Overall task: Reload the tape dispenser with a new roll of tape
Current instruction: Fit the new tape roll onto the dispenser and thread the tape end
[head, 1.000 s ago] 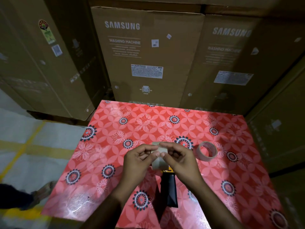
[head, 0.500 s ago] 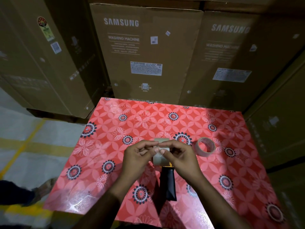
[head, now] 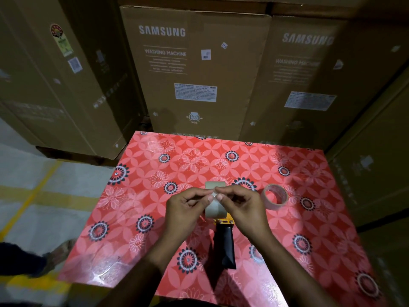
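A tape dispenser (head: pixel 224 244) with a black handle and yellow frame lies on the red flowered table (head: pixel 155 169), handle towards me. A beige tape roll (head: pixel 215 209) sits at its head, mostly behind my hands. My left hand (head: pixel 186 209) and my right hand (head: pixel 241 207) meet above the roll, thumbs and forefingers pinching a thin clear strip of tape between them. A second tape roll (head: pixel 275 197) lies flat on the table just right of my right hand.
Tall brown washing machine cartons (head: pixel 194 74) stand close behind and beside the table. Grey floor with yellow lines (head: pixel 33 191) lies to the left, where a person's sandalled foot (head: pixel 58 253) shows.
Both hands stay together over the roll; the fingertips have shifted slightly while working the tape end. The view has tilted a little.
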Demonstrator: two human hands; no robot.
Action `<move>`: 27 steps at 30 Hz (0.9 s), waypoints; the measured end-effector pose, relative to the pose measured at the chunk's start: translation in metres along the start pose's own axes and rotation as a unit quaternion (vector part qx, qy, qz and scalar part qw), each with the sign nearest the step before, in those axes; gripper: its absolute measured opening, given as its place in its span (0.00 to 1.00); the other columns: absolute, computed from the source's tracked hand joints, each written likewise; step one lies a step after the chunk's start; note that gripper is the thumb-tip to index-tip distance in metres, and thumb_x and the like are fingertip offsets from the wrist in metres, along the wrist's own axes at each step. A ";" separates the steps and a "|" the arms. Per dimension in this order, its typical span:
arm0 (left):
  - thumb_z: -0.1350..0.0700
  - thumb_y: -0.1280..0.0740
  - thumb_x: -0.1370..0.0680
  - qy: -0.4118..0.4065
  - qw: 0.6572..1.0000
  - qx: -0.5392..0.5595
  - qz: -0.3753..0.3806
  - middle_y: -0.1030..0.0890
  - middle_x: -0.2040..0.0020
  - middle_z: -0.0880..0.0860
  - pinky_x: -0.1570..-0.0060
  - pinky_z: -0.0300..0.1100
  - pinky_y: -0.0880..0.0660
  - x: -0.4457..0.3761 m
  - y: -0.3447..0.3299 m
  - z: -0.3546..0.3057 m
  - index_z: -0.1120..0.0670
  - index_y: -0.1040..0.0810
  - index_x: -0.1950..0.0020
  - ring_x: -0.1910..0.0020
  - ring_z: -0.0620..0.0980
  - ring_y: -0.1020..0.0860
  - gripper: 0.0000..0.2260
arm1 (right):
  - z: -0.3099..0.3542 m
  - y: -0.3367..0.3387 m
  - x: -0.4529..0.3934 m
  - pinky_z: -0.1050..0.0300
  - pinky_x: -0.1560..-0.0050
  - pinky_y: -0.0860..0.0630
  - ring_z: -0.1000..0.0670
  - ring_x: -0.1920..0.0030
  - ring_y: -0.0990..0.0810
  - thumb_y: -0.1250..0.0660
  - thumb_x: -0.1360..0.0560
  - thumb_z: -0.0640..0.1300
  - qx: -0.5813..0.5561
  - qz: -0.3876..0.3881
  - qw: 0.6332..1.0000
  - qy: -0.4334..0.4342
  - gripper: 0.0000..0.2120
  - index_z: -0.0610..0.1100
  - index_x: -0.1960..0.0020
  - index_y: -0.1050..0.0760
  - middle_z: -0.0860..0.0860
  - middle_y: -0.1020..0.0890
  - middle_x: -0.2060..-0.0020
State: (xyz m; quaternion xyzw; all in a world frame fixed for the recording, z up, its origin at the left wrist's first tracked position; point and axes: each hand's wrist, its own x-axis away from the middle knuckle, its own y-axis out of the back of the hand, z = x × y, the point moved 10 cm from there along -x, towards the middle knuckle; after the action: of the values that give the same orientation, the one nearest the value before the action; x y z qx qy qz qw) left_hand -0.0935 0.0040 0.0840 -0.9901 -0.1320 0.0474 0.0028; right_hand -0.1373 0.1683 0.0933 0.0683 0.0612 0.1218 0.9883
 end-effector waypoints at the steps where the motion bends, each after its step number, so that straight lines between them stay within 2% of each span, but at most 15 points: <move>1: 0.59 0.25 0.26 -0.001 1.000 -0.002 -0.004 0.13 0.55 0.49 0.54 0.37 0.21 -0.001 0.001 0.000 0.50 0.13 0.53 0.54 0.48 0.14 0.05 | 0.000 -0.001 0.001 0.54 0.51 0.19 0.51 0.53 0.15 0.24 0.26 0.39 -0.001 0.002 1.000 0.003 0.08 0.50 0.50 0.14 0.52 0.13 0.55; 4: 0.62 0.27 0.24 0.010 0.999 0.004 -0.032 0.13 0.56 0.51 0.52 0.45 0.19 -0.003 0.006 0.002 0.55 0.14 0.52 0.54 0.51 0.14 0.04 | -0.002 -0.006 0.001 0.52 0.52 0.18 0.48 0.53 0.15 0.22 0.30 0.40 -0.017 0.031 0.999 -0.002 0.14 0.54 0.48 0.14 0.48 0.15 0.54; 6: 0.63 0.27 0.24 0.014 0.999 0.001 -0.037 0.13 0.56 0.52 0.51 0.49 0.18 -0.004 0.006 0.001 0.56 0.14 0.51 0.53 0.52 0.15 0.04 | -0.003 -0.007 0.000 0.50 0.52 0.19 0.46 0.54 0.16 0.22 0.31 0.40 -0.002 0.036 0.999 0.003 0.15 0.55 0.48 0.14 0.47 0.16 0.54; 9: 0.64 0.26 0.25 0.032 0.999 0.030 0.022 0.12 0.55 0.48 0.53 0.42 0.20 -0.004 -0.005 0.003 0.55 0.16 0.45 0.54 0.46 0.15 0.10 | -0.006 0.001 -0.003 0.45 0.53 0.19 0.46 0.55 0.15 0.23 0.29 0.39 -0.012 0.005 1.000 -0.008 0.10 0.51 0.50 0.13 0.50 0.13 0.57; 12: 0.67 0.24 0.29 0.049 0.994 0.064 0.078 0.13 0.49 0.53 0.51 0.42 0.19 0.001 -0.015 0.009 0.55 0.19 0.37 0.50 0.50 0.15 0.21 | -0.006 0.007 -0.002 0.47 0.50 0.19 0.50 0.52 0.14 0.24 0.27 0.40 -0.027 -0.014 0.999 -0.017 0.08 0.50 0.51 0.13 0.53 0.12 0.55; 15: 0.66 0.24 0.28 0.022 0.998 0.030 0.055 0.14 0.47 0.53 0.49 0.45 0.19 0.002 -0.011 0.007 0.51 0.17 0.41 0.48 0.56 0.16 0.18 | 0.001 0.005 0.000 0.52 0.49 0.19 0.52 0.51 0.14 0.26 0.25 0.42 -0.005 -0.001 1.000 0.010 0.07 0.51 0.50 0.13 0.54 0.12 0.54; 19: 0.65 0.25 0.26 0.031 0.999 0.033 0.017 0.14 0.53 0.58 0.45 0.56 0.18 0.002 -0.005 0.010 0.54 0.15 0.44 0.49 0.62 0.16 0.12 | 0.001 -0.009 0.005 0.64 0.59 0.26 0.60 0.61 0.19 0.24 0.27 0.45 -0.002 0.070 0.998 0.000 0.08 0.49 0.49 0.14 0.58 0.15 0.61; 20: 0.64 0.26 0.26 0.034 0.999 0.031 0.022 0.14 0.53 0.58 0.45 0.56 0.19 0.003 -0.006 0.010 0.54 0.15 0.44 0.49 0.60 0.16 0.12 | -0.001 -0.009 0.005 0.64 0.60 0.26 0.59 0.62 0.20 0.23 0.27 0.45 -0.005 0.072 0.997 -0.005 0.07 0.50 0.49 0.14 0.57 0.16 0.63; 22: 0.62 0.27 0.24 0.045 0.997 0.037 0.043 0.13 0.52 0.53 0.46 0.50 0.19 0.006 -0.010 0.009 0.53 0.17 0.40 0.48 0.53 0.15 0.13 | -0.003 -0.004 0.003 0.57 0.58 0.24 0.55 0.61 0.18 0.23 0.27 0.42 -0.008 0.052 0.999 -0.009 0.06 0.50 0.51 0.13 0.54 0.15 0.63; 24: 0.66 0.27 0.25 0.057 0.992 0.077 0.078 0.13 0.48 0.51 0.48 0.44 0.20 0.009 -0.017 0.007 0.56 0.19 0.37 0.47 0.50 0.16 0.17 | -0.004 0.002 0.001 0.53 0.55 0.21 0.53 0.57 0.16 0.25 0.26 0.38 -0.033 0.014 0.999 -0.012 0.07 0.50 0.52 0.13 0.52 0.13 0.59; 27: 0.72 0.28 0.27 0.060 0.991 0.078 0.090 0.13 0.46 0.53 0.48 0.43 0.19 0.012 -0.021 0.006 0.58 0.19 0.38 0.48 0.49 0.16 0.19 | -0.003 0.004 0.000 0.55 0.53 0.21 0.52 0.54 0.14 0.28 0.24 0.38 -0.043 -0.005 0.999 -0.009 0.08 0.50 0.52 0.14 0.52 0.12 0.56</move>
State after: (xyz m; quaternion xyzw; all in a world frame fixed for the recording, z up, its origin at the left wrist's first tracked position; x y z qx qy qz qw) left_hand -0.0884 0.0275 0.0771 -0.9958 -0.0382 -0.0015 0.0833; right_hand -0.1383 0.1724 0.0905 0.0267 0.0470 0.1187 0.9915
